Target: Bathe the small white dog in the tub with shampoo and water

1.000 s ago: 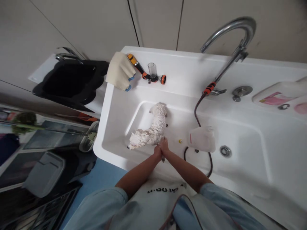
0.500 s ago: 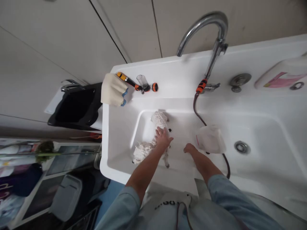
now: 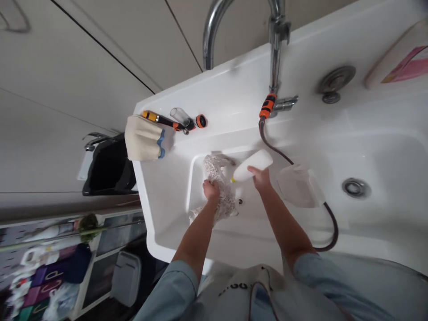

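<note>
A small white dog (image 3: 224,201) with wet, curly fur stands in the left basin of the white sink (image 3: 167,214). My left hand (image 3: 211,189) is on its back, the fingers curled into the fur. In my right hand (image 3: 261,178) is a white squeeze bottle (image 3: 254,165), tilted so that its yellow tip points down-left, close beside the dog. A translucent plastic container (image 3: 301,187) is just right of my right hand. The dog's head is partly covered by my left forearm.
A chrome faucet (image 3: 276,53) joins a brown hose (image 3: 267,133) through an orange connector. On the sink's back ledge lie a spray gun (image 3: 170,122) and a cream cloth (image 3: 142,138). A large pink-labelled jug (image 3: 401,62) stands far right; a drain (image 3: 354,188) is in the right basin.
My right hand has gone from empty to holding the white bottle over the left basin. My left hand has shifted slightly left and its spread fingers have curled. The view has turned.
</note>
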Tool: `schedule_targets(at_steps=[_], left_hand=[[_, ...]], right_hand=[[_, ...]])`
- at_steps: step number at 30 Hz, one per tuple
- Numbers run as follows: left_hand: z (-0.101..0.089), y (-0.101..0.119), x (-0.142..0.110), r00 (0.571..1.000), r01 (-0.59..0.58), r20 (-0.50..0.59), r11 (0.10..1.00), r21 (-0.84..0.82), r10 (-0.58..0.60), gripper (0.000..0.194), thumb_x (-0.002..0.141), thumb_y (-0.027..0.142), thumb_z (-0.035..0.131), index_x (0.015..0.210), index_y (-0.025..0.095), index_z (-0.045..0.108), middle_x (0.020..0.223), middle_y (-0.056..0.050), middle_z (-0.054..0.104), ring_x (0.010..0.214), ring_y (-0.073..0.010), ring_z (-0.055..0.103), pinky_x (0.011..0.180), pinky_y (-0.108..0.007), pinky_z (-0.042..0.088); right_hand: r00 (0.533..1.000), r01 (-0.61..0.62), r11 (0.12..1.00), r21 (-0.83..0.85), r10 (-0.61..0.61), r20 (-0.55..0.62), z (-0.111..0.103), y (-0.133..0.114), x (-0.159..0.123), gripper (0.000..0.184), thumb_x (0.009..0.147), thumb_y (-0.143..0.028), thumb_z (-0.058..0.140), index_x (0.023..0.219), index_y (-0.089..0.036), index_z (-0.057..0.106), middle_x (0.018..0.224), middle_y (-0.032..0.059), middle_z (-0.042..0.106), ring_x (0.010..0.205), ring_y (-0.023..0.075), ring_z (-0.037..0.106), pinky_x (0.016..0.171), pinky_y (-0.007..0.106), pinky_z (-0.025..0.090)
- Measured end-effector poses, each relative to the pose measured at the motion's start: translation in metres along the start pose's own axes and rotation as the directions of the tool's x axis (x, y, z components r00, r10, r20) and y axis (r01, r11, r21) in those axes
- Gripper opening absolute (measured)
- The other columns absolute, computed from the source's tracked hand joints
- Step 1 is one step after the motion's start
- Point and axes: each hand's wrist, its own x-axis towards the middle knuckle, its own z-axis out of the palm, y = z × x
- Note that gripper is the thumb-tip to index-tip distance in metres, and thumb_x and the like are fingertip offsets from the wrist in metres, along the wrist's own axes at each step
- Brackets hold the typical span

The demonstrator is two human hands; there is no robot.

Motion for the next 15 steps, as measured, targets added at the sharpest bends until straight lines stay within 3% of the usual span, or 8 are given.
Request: schedule_targets(at_steps=[3, 7, 9, 12, 15], left_hand=[[0.002, -0.004, 0.005, 0.998, 0.060, -0.011, 0.998, -0.029, -0.061, 0.010, 0.101, 0.023, 0.054, 0.100, 0.019, 0.062, 0.100, -0.010, 0.071, 0.096, -0.0227, 0.069, 0.086, -0.030, 0.048], [0.002, -0.007, 0.007, 0.999, 0.043, -0.008, 0.998, -0.044, -0.044, 0.010, 0.101, 0.023, 0.053, 0.097, 0.019, 0.061, 0.097, -0.009, 0.071, 0.092, -0.0212, 0.068, 0.084, -0.029, 0.047], [0.001, -0.009, 0.008, 0.999, 0.052, -0.003, 0.996, -0.067, -0.052, 0.011, 0.100, 0.021, 0.053, 0.092, 0.020, 0.060, 0.091, -0.007, 0.070, 0.089, -0.0205, 0.068, 0.083, -0.029, 0.048], [0.000, -0.013, 0.012, 0.999, 0.051, 0.023, 0.994, -0.100, -0.049, 0.011, 0.097, 0.021, 0.055, 0.087, 0.021, 0.059, 0.084, -0.004, 0.067, 0.086, -0.0197, 0.067, 0.084, -0.029, 0.049], [0.002, -0.019, 0.012, 0.998, 0.043, 0.048, 0.993, -0.112, -0.037, 0.011, 0.098, 0.028, 0.056, 0.090, 0.020, 0.060, 0.090, -0.007, 0.069, 0.093, -0.0215, 0.069, 0.091, -0.031, 0.051]], right_hand=[[1.000, 0.006, 1.000, 0.003, -0.006, -0.010, 0.003, -0.005, 0.001, 0.027, 0.069, -0.030, 0.082, 0.092, -0.019, 0.073, 0.088, 0.0063, 0.077, 0.101, 0.0278, 0.073, 0.097, 0.046, 0.061], [0.995, 0.052, 0.992, 0.115, -0.041, -0.088, 0.023, -0.005, 0.031, 0.044, 0.066, -0.028, 0.082, 0.106, -0.016, 0.070, 0.101, 0.0060, 0.076, 0.108, 0.0245, 0.072, 0.103, 0.043, 0.059], [0.997, -0.002, 0.996, 0.085, 0.008, -0.077, 0.024, 0.006, 0.038, 0.045, 0.067, -0.029, 0.082, 0.108, -0.017, 0.069, 0.101, 0.0060, 0.075, 0.107, 0.0238, 0.071, 0.102, 0.040, 0.059], [0.979, -0.201, 0.978, -0.050, 0.198, -0.050, 0.002, 0.035, 0.034, 0.029, 0.075, -0.036, 0.074, 0.098, -0.021, 0.066, 0.089, 0.0043, 0.072, 0.096, 0.0237, 0.071, 0.091, 0.041, 0.062], [0.916, -0.401, 0.904, -0.150, 0.398, -0.049, -0.038, 0.067, 0.024, 0.019, 0.083, -0.043, 0.060, 0.078, -0.026, 0.054, 0.071, 0.0033, 0.063, 0.078, 0.0247, 0.069, 0.078, 0.042, 0.064]])
